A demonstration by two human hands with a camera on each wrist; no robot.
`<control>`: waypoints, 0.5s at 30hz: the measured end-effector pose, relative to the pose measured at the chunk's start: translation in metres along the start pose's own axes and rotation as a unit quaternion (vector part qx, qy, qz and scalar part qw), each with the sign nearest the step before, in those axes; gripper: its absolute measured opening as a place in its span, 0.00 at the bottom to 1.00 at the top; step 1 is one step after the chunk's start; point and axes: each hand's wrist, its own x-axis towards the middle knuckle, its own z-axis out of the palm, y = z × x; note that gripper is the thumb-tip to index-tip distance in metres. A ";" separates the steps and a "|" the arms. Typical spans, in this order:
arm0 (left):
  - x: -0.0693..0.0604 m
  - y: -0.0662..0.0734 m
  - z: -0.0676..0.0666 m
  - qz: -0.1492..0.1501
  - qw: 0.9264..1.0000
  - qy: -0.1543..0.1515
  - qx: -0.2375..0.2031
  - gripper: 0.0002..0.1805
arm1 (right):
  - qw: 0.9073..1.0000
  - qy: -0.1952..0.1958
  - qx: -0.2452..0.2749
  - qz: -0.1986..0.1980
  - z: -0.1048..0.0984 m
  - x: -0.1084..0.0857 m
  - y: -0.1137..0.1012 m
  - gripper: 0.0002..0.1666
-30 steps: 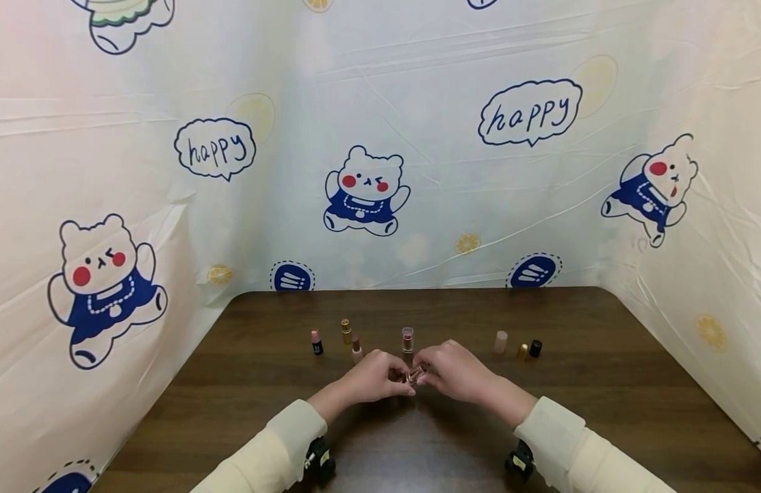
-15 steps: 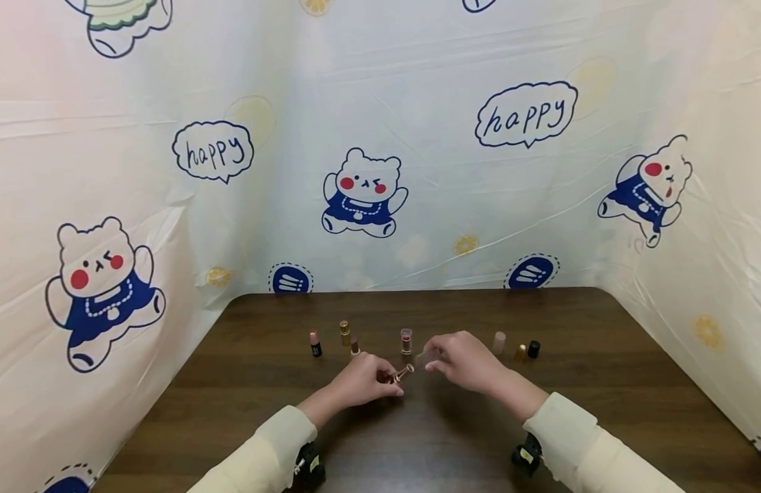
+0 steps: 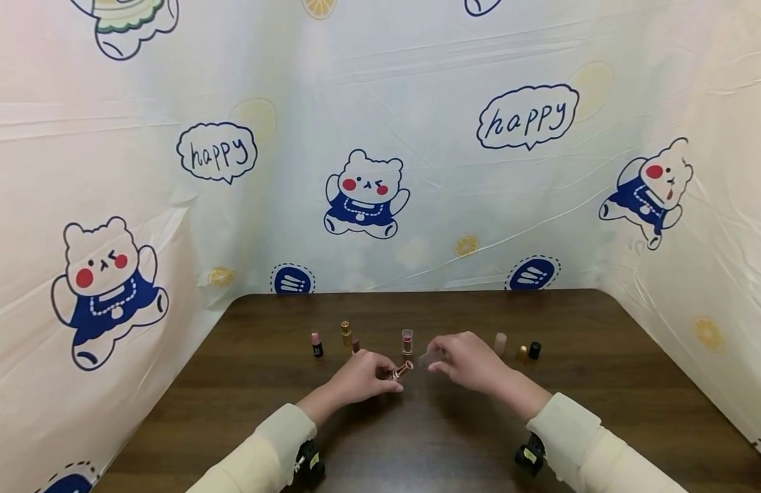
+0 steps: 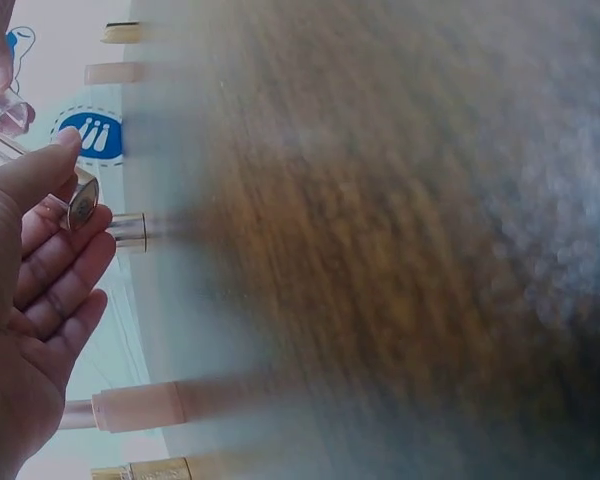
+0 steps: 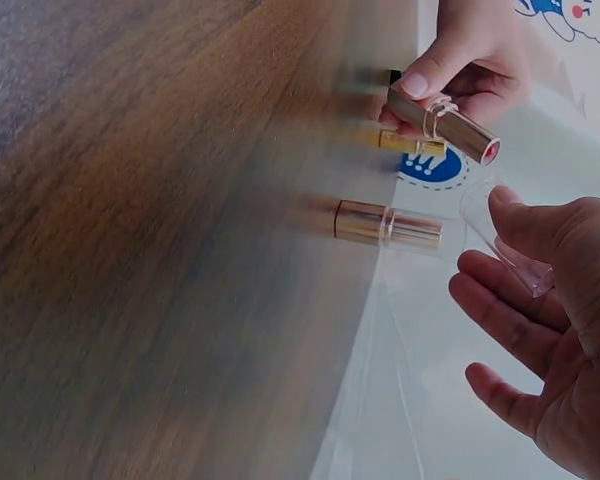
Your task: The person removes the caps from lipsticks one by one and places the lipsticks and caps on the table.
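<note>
My left hand (image 3: pixel 362 376) pinches a rose-gold lipstick tube (image 5: pixel 443 124) between thumb and fingers, tilted over the table. A bit of red shows at the tube's open end in the right wrist view. A clear lipstick cap (image 5: pixel 508 245) is pinched in my right hand (image 3: pixel 468 361), a short gap away from the tube. Just beyond both hands, another lipstick (image 3: pixel 408 342) stands upright under its own clear cap. Behind my left hand is a lipstick with a brownish tip (image 3: pixel 356 345), its lower part hidden in the head view.
At the back left stand a black lipstick with a pink tip (image 3: pixel 317 345) and a gold tube (image 3: pixel 346 333). To the right are a pale pink cap (image 3: pixel 500 343), a gold cap (image 3: pixel 522 352) and a black cap (image 3: pixel 535 350). A printed cloth hangs behind the table (image 3: pixel 393 445).
One second ago my hands were together at the lipstick. They have since moved apart, the clear cap coming off rightward in my right hand; the last half second shows little motion.
</note>
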 end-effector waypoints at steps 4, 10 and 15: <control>0.000 0.000 0.000 -0.004 1.000 0.005 0.001 0.08 | 1.000 -0.001 -0.006 0.005 -0.001 0.000 0.003 0.10; 0.000 0.001 0.000 -0.007 1.000 0.011 0.003 0.08 | 1.000 -0.010 -0.017 0.013 -0.002 -0.001 0.008 0.11; 0.000 0.001 0.000 -0.003 1.000 0.016 0.001 0.08 | 0.999 -0.015 -0.028 0.014 -0.003 0.000 0.013 0.11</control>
